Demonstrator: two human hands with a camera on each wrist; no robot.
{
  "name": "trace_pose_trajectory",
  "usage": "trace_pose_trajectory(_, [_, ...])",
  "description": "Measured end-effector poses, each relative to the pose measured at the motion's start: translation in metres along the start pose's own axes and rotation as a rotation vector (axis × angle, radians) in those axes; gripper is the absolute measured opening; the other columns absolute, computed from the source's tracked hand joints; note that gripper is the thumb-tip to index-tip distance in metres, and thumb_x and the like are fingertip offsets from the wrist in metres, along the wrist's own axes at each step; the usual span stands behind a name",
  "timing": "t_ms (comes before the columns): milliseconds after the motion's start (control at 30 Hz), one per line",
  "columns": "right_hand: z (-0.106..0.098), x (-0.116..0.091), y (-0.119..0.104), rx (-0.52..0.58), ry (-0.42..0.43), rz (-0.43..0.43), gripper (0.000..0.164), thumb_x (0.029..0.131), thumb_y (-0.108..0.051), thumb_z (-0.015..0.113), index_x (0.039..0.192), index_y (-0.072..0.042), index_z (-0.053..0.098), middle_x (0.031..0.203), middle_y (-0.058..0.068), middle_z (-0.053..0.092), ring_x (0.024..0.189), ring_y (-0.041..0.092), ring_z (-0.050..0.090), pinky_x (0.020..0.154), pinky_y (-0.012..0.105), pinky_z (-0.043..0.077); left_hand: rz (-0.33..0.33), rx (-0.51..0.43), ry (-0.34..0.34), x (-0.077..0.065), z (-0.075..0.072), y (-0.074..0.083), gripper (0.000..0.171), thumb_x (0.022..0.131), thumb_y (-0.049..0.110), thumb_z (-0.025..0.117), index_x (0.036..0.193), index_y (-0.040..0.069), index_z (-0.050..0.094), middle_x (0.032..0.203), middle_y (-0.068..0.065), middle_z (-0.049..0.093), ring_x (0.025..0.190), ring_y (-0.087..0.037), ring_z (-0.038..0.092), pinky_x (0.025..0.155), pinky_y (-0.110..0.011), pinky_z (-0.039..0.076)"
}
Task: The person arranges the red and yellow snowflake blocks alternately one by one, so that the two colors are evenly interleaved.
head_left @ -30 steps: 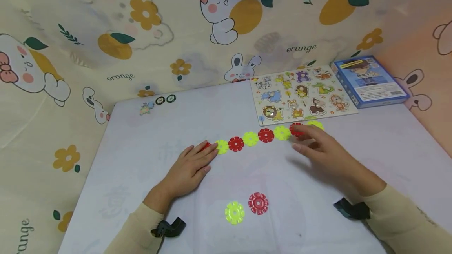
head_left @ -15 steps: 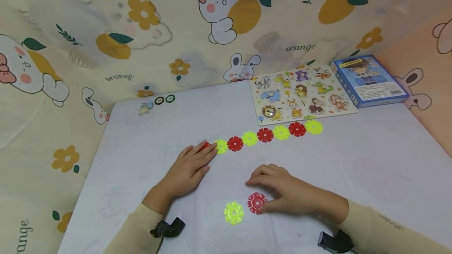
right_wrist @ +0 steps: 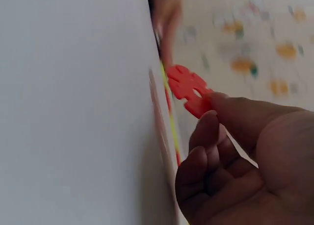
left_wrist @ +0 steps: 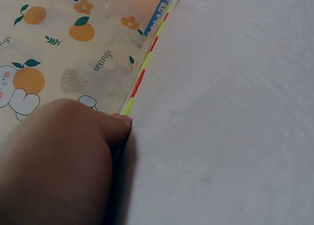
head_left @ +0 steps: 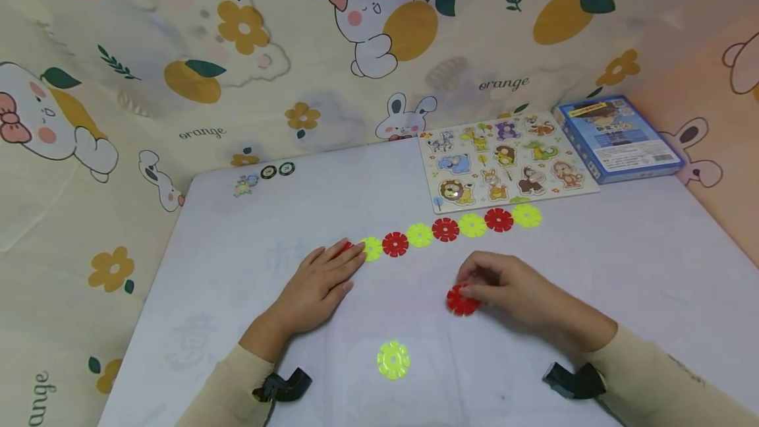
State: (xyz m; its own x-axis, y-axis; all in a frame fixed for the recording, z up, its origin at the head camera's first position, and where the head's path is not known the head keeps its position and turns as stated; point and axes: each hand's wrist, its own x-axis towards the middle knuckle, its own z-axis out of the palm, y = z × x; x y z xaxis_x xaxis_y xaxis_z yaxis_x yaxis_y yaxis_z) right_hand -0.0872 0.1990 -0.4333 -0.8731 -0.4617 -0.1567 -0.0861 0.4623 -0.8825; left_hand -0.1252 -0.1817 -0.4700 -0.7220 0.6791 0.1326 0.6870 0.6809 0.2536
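My right hand (head_left: pixel 512 285) pinches a red snowflake disc (head_left: pixel 462 300) between thumb and fingers above the table; in the right wrist view the red disc (right_wrist: pixel 189 87) juts out from the fingertips. With fingers straight, my left hand (head_left: pixel 317 288) presses on the left end of a row of snowflake discs, partly covering a red disc (head_left: pixel 346 248). From there the row alternates yellow-green and red, ending at a yellow-green disc (head_left: pixel 526 215) on the right. One loose yellow-green disc (head_left: pixel 393 360) lies nearer the front. The left wrist view shows the left hand (left_wrist: pixel 64 156) beside the row.
An animal puzzle board (head_left: pixel 516 170) lies just behind the row's right part, with a blue box (head_left: pixel 619 140) to its right. Two dark rings (head_left: pixel 277 170) and a small figure (head_left: pixel 244 186) are at the back left. A patterned cloth (head_left: pixel 332 31) hangs behind the table.
My right hand has left the row's right end, come down to the loose red disc, picked it up and is now lifting it back toward the row. The left hand stays put.
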Motion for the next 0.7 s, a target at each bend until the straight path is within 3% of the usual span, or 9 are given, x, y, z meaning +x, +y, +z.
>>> trace_pose_trajectory(200, [-0.059, -0.01, 0.036, -0.018, 0.307, 0.162, 0.032, 0.089, -0.043, 0.065, 0.112, -0.02, 0.061, 0.103, 0.007, 0.061, 0.085, 0.028, 0.059, 0.064, 0.03, 0.054, 0.003, 0.017, 0.008, 0.001, 0.0, 0.001, 0.055, 0.098, 0.033, 0.046, 0.151, 0.027, 0.032, 0.155, 0.011, 0.025, 0.143, -0.02, 0.016, 0.11, -0.053, 0.014])
trace_pose_trajectory(400, [-0.105, -0.024, 0.068, 0.018, 0.543, 0.309, 0.049, 0.094, -0.049, 0.053, 0.128, -0.013, 0.051, 0.112, 0.012, 0.053, 0.085, 0.026, 0.058, 0.066, 0.024, 0.053, -0.007, 0.006, -0.001, 0.0, -0.002, 0.002, 0.054, 0.098, 0.033, 0.046, 0.15, 0.026, 0.033, 0.155, 0.011, 0.024, 0.143, -0.021, 0.016, 0.11, -0.054, 0.014])
trace_pose_trajectory(567, [-0.114, -0.024, 0.076, 0.065, 0.609, 0.379, 0.061, 0.094, -0.049, 0.052, 0.143, -0.014, 0.041, 0.122, 0.012, 0.048, 0.098, 0.027, 0.058, 0.072, 0.022, 0.053, -0.005, -0.003, 0.001, 0.0, -0.004, 0.002, 0.054, 0.098, 0.033, 0.046, 0.15, 0.025, 0.033, 0.155, 0.011, 0.025, 0.143, -0.022, 0.016, 0.11, -0.054, 0.013])
trace_pose_trajectory(633, [-0.112, -0.025, 0.073, 0.018, 0.601, 0.4, 0.063, 0.094, -0.051, 0.052, 0.145, -0.015, 0.039, 0.128, 0.013, 0.045, 0.106, 0.031, 0.054, 0.074, 0.025, 0.054, -0.002, -0.004, -0.003, 0.0, -0.003, 0.002, 0.054, 0.099, 0.033, 0.045, 0.15, 0.025, 0.033, 0.155, 0.01, 0.025, 0.143, -0.022, 0.015, 0.11, -0.054, 0.013])
trace_pose_trajectory(700, [-0.111, -0.027, 0.068, -0.097, 0.556, 0.396, 0.063, 0.094, -0.051, 0.052, 0.144, -0.014, 0.042, 0.134, 0.015, 0.042, 0.114, 0.036, 0.049, 0.08, 0.035, 0.053, -0.001, -0.003, -0.005, 0.0, -0.002, 0.002, 0.054, 0.099, 0.032, 0.045, 0.15, 0.025, 0.032, 0.155, 0.011, 0.024, 0.143, -0.022, 0.015, 0.11, -0.054, 0.013])
